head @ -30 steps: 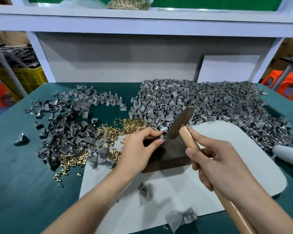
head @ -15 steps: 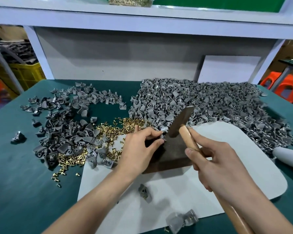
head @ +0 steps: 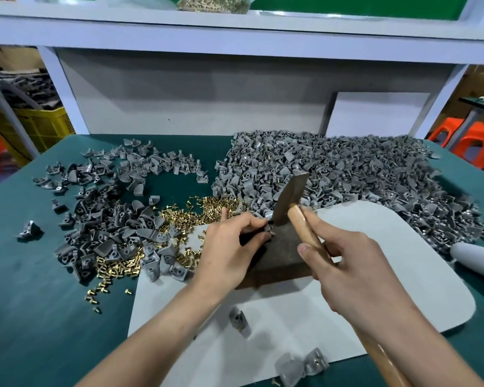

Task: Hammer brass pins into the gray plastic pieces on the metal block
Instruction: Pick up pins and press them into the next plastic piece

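A gray plastic piece (head: pixel 269 233) is being pinched by the curled fingers (head: pixel 250 225) of the left hand (head: pixel 229 255) on the far top edge of the dark metal block (head: pixel 282 261); the block is being carried by a white mat (head: pixel 389 247) on the green surface (head: pixel 39 289); the hammer (head: pixel 291 199) is being gripped close to its head, the fingers of the right hand (head: pixel 355 272) being wrapped round the wooden handle; the head is being held tilted, its lower end just beside the pinched piece; brass pins (head: pixel 207 212) are being seen scattered just left of the block, between a loose spread of gray pieces (head: pixel 109 219) and a deep heap (head: pixel 361 174) behind the mat; whether a pin is seated in the piece cannot be told.
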Tool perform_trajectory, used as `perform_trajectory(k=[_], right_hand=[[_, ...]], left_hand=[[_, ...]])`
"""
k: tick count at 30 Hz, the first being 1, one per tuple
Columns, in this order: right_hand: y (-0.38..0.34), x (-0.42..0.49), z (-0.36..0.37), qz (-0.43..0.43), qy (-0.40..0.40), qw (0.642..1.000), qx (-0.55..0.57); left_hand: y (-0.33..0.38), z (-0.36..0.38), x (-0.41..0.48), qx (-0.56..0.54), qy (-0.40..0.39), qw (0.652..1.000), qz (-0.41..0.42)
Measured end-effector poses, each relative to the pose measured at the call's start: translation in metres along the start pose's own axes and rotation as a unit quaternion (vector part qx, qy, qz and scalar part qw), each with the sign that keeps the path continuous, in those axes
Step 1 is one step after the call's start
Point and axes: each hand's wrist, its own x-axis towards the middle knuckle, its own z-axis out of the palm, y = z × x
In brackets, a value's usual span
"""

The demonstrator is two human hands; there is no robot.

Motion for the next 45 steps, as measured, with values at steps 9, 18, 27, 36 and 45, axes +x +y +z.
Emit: perform_trajectory(k=[9, 18, 27, 36, 45], right_hand=[[-0.003, -0.002, 0.001, 0.003, -0.005, 1.0, -0.005], [-0.001, -0.007, 0.006, -0.032, 0.015, 0.997, -0.066], [-0.003, -0.003, -0.006, -0.05, 0.048, 0.997, -0.026], [-0.003, -0.002, -0.007, -0.067, 0.071, 0.992, -0.081], [0.002, -0.004, 0.006, -0.042, 0.021, 0.997, -0.054]], left_hand=[[0.005, -0.002, 0.0, 0.001, -0.009, 1.0, 0.003], [0.005, -0.002, -0.002, -0.027, -0.015, 0.999, -0.012], [0.002, 0.002, -0.004, 0.019, 0.028, 0.999, 0.032], [0.0, 0.002, -0.004, -0.019, 0.022, 1.0, -0.009], [-0.002, 0.003, -0.004, -0.031, 0.011, 0.999, 0.001]])
